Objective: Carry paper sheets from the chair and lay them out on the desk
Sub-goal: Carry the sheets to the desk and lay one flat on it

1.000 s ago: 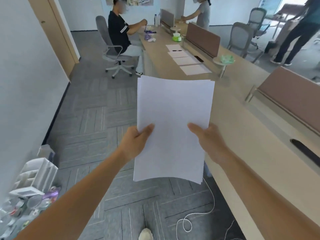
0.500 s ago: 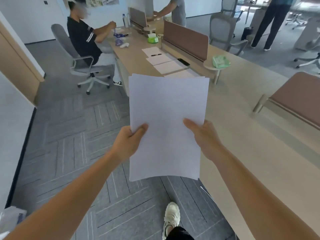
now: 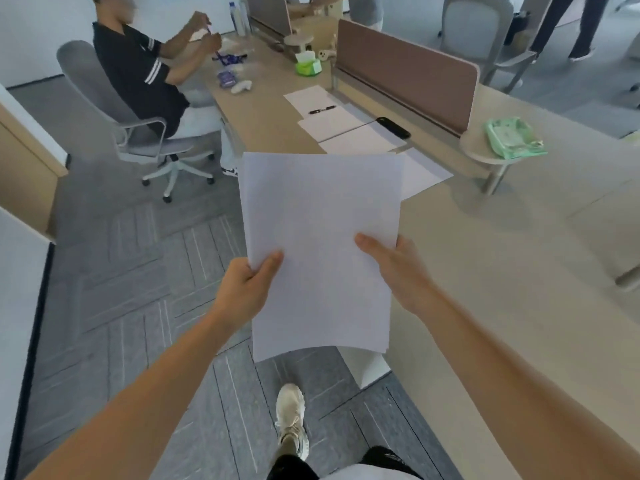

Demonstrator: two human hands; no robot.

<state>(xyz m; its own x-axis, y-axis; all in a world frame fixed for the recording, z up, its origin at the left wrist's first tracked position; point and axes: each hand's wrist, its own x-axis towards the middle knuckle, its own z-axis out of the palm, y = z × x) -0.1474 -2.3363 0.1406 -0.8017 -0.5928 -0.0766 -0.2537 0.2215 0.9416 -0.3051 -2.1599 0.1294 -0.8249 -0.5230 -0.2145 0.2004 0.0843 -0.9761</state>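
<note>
Paper sheets (image 3: 320, 244) are held flat: the left hand (image 3: 247, 285) and right hand (image 3: 398, 268) each pinch a side. Other sheets (image 3: 332, 123) lie on the table (image 3: 485, 254) at 12 o'clock.

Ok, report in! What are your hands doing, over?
Left hand and right hand both grip the paper stack. Stack not yet on the desk. Laid sheets ahead, nothing blocking.

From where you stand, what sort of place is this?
Most likely an open-plan office: a long shared desk with brown divider screens, and grey swivel chairs on carpet tiles.
</note>
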